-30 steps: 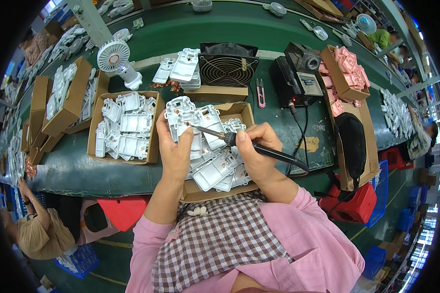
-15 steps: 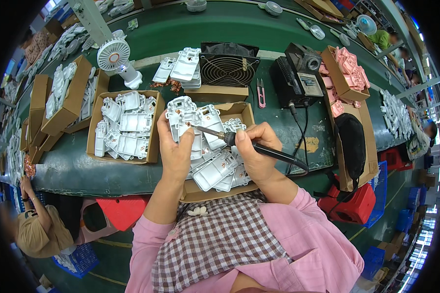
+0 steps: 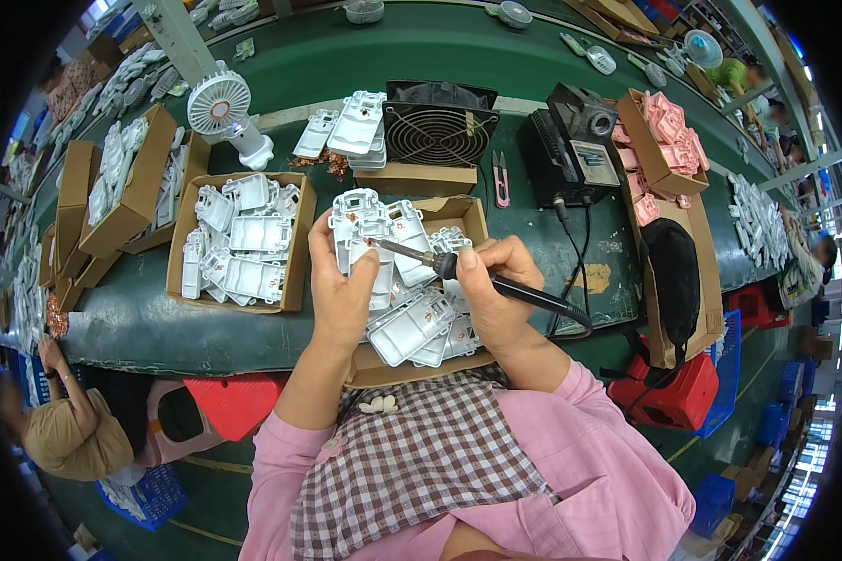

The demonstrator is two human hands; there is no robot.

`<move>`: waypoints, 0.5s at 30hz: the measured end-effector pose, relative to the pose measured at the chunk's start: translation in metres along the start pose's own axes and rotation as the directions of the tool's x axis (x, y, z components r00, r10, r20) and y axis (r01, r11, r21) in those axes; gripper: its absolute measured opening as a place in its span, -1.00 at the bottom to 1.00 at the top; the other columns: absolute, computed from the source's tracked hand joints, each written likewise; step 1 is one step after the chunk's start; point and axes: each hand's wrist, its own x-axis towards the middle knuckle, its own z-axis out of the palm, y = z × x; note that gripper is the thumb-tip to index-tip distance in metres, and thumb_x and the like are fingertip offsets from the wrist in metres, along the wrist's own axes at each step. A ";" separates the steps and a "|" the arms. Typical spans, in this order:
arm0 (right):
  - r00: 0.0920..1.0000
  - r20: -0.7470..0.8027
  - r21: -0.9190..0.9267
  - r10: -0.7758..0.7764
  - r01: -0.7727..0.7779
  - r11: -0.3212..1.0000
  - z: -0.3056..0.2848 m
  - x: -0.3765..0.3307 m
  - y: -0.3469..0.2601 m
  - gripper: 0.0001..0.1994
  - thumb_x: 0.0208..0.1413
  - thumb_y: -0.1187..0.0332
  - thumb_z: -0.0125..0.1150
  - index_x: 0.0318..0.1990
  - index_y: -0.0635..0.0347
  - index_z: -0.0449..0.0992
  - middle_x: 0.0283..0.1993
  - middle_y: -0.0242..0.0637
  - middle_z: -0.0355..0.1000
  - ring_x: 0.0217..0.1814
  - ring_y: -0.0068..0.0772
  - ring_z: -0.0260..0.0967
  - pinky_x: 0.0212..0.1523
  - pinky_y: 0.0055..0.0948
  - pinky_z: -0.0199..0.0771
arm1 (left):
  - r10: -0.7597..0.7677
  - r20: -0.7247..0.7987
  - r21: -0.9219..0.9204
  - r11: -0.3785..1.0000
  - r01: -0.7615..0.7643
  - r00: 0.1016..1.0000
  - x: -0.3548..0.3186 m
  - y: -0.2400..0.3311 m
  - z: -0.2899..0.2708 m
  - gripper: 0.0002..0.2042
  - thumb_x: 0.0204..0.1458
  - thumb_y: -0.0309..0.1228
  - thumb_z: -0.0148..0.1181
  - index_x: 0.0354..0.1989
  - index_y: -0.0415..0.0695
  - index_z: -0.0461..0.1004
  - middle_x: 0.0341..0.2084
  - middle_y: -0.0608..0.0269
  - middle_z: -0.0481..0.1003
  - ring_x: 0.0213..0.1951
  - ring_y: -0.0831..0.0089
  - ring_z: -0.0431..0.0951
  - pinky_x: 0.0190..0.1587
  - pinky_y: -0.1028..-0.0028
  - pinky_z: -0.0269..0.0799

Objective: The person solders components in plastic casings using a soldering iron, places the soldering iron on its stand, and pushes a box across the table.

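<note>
My left hand (image 3: pixel 341 290) holds up a white plastic housing (image 3: pixel 360 224) over a cardboard box (image 3: pixel 458 215) that holds several more white housings. My right hand (image 3: pixel 494 290) grips a black soldering iron (image 3: pixel 510 288) like a pen. Its metal tip touches the upper part of the housing held in my left hand. The iron's cable runs right and up to a black soldering station (image 3: pixel 571 150).
A second cardboard box (image 3: pixel 182 248) of white parts lies to the left, beside a small white fan (image 3: pixel 223 107). A black square fan (image 3: pixel 438 126), pink snips (image 3: pixel 500 179) and a box of pink parts (image 3: pixel 664 140) sit behind. Another person (image 3: pixel 75 430) sits lower left.
</note>
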 end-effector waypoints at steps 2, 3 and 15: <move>1.000 -0.001 -0.005 0.005 -0.005 1.000 0.000 0.000 -0.001 -0.81 0.04 0.49 0.23 -0.49 0.22 0.31 -0.57 -0.44 0.32 -0.58 -0.79 0.12 -0.59 -0.69 0.13 | -0.001 0.004 0.009 1.000 0.001 1.000 0.000 0.001 0.001 -0.43 -0.04 -0.56 0.02 0.19 -0.30 0.00 -0.01 0.05 0.26 -0.01 0.42 0.32 0.07 0.45 0.24; 1.000 0.002 -0.009 0.008 -0.008 1.000 0.000 0.001 -0.002 -0.81 0.04 0.49 0.23 -0.49 0.22 0.31 -0.57 -0.44 0.33 -0.58 -0.79 0.12 -0.59 -0.69 0.13 | -0.002 0.007 0.019 1.000 0.002 1.000 -0.001 0.001 0.001 -0.43 -0.03 -0.56 0.02 0.19 -0.30 0.00 -0.01 0.05 0.26 -0.01 0.42 0.32 0.07 0.45 0.24; 0.999 0.034 -0.024 0.039 -0.038 0.999 0.001 0.001 -0.005 -0.82 0.06 0.52 0.17 -0.49 0.22 0.29 -0.56 -0.43 0.32 -0.57 -0.78 0.12 -0.56 -0.70 0.14 | 0.038 0.027 0.041 0.998 -0.039 0.999 0.000 0.000 0.000 -0.44 -0.03 -0.55 0.02 0.19 -0.30 0.01 -0.01 0.07 0.26 -0.01 0.43 0.31 0.07 0.45 0.23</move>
